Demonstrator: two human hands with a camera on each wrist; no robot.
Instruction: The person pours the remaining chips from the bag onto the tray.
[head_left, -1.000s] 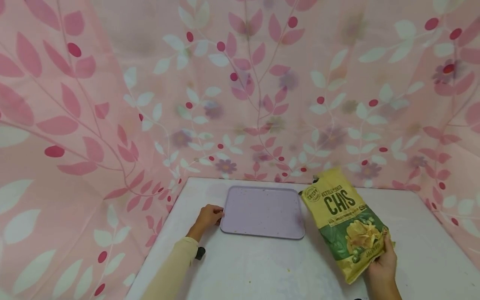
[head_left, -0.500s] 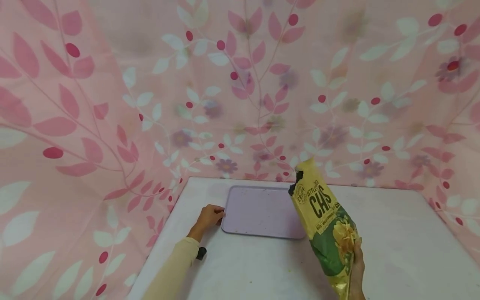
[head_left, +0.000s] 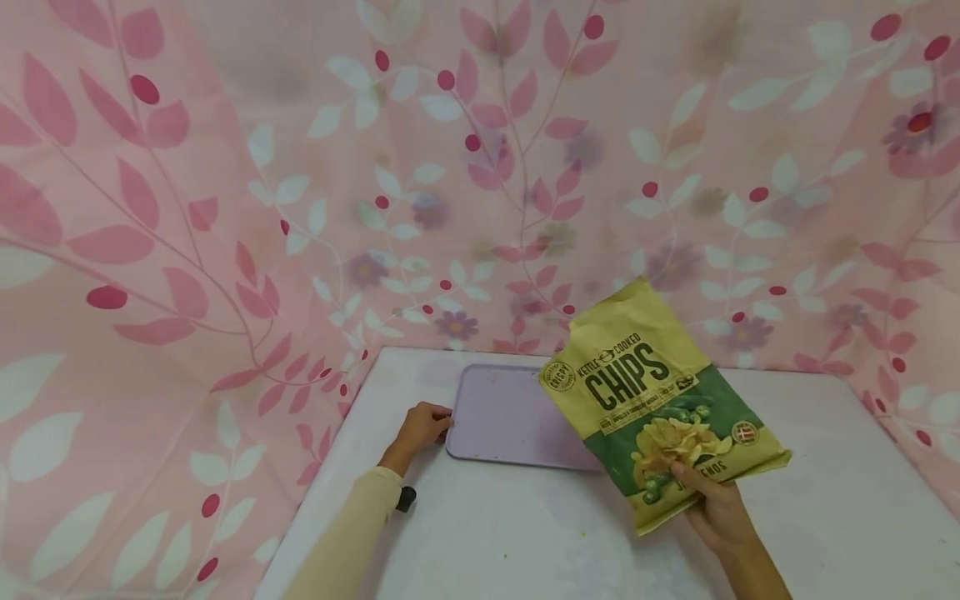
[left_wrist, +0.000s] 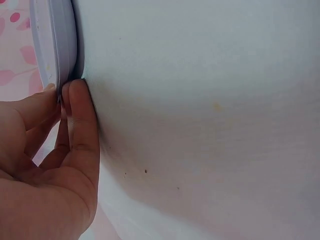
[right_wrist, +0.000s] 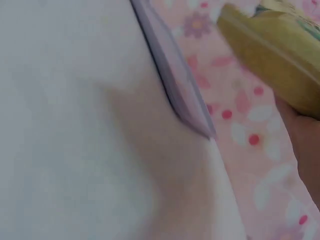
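A yellow and green chip bag is held up tilted in my right hand, its thumb across the printed front near the bottom edge. The bag covers the right part of a lilac tray that lies flat on the table. At the tray's left edge, my left hand pinches the rim. In the left wrist view its thumb is on top of the tray rim and the fingers are below. The right wrist view shows only part of the bag and of the right hand.
The table has a white cover with a few small crumbs on it. A pink floral curtain hangs behind the table and along its sides. A small black object shows at the left wrist.
My right hand has carried the chip bag up and to the left, over the tray's right part. The bag has turned so its front faces me again. My left hand stays at the tray's edge.
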